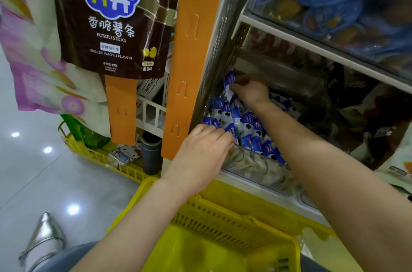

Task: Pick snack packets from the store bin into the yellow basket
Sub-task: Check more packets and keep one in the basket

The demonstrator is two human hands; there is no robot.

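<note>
Left arm: my bare forearm comes up from 7 o'clock toward the middle, wrist nearly straight, with my left hand (205, 151) palm-down at the bin's near-left corner.
Left fingers: my fingers (219, 133) are stretched out and close together, lying flat on the packets just over the front wall. They touch the wrappers and curl round nothing.
Right arm: my bare forearm runs in from 4 o'clock, crosses above the bin's front wall and reaches deeper. My right hand (253, 91) is at the far-left corner, back of the hand up and a little blurred.
Right fingers: thumb and fingertips pinch one packet (230, 78) by its edge, held above the heap at the hand's 10 o'clock.
Packet: small, in a blue and white wrapper, crumpled where I pinch it. The print is too blurred to read.
Packets (247, 124): a loose heap of the same blue-and-white wrappers with black spots, lying at all angles between my two hands and under the right forearm.
Bin (256, 168): clear-walled, on a lower shelf at 1 o'clock from the basket. Pale wrapped pieces show through its front wall.
Basket (214, 216): yellow with slotted walls, at 6 o'clock, just below the bin's front and between my forearms.
Around: a brown potato-sticks bag (107, 26) hangs at 11 o'clock beside an orange strip (191, 49). A silver shoe (44, 238) is on the glossy floor at 8 o'clock.
</note>
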